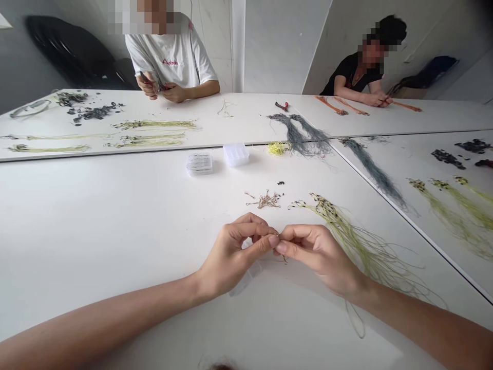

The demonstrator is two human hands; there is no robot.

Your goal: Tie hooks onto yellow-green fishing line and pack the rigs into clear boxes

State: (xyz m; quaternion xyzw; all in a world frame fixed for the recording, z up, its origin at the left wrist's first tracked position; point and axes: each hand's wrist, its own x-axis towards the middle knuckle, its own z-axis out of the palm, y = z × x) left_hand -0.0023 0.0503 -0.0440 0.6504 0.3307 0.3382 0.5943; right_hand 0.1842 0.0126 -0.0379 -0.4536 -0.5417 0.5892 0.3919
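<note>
White tabletop [115, 216] spreads across the near view. At two o'clock from the left hand [234, 246] and right hand [321, 252], bunched yellow threads [358, 239] look finished; at twelve, loose metal clips [268, 199] seem left to use, so work appears partway. Both hands meet, thumbs and forefingers pinched around a tiny metal piece [285, 259], mostly hidden; other fingers curl.

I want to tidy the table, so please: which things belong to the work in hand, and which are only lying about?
Probably in use: small piece between left hand and right hand, mostly hidden; nearby metal pieces; yellow-green strands.

Probably lying about: grey strands; farther clear boxes; red-and-black tool.
</note>
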